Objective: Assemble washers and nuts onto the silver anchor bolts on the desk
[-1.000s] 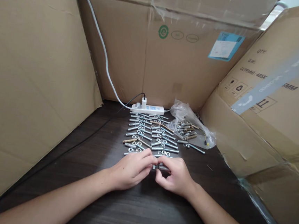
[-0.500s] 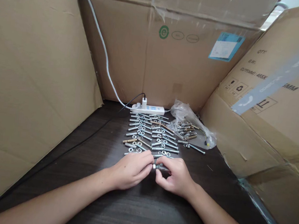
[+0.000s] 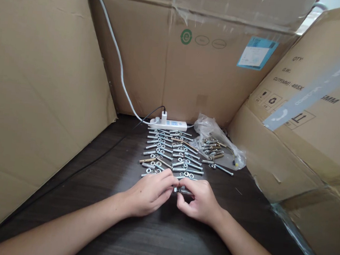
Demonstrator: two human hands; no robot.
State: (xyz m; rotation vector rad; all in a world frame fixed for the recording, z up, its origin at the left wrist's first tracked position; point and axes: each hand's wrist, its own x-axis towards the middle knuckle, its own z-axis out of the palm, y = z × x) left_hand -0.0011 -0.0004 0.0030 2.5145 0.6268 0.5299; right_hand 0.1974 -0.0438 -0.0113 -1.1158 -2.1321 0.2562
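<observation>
Your right hand [image 3: 203, 201] pinches a metal bolt [image 3: 185, 191], right between your hands, nearside of the hardware rows [image 3: 164, 155]; your left hand [image 3: 149, 194] crowds its nut [image 3: 175, 190], though whether it's gripping, I can't tell.

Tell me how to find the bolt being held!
Find the dark table between big cardboard boxes. Nearer than the rows of metal parts, a left hand and a right hand are close together. Look between them for the silver bolt: unlike those in rows, it's held in fingers.
</observation>
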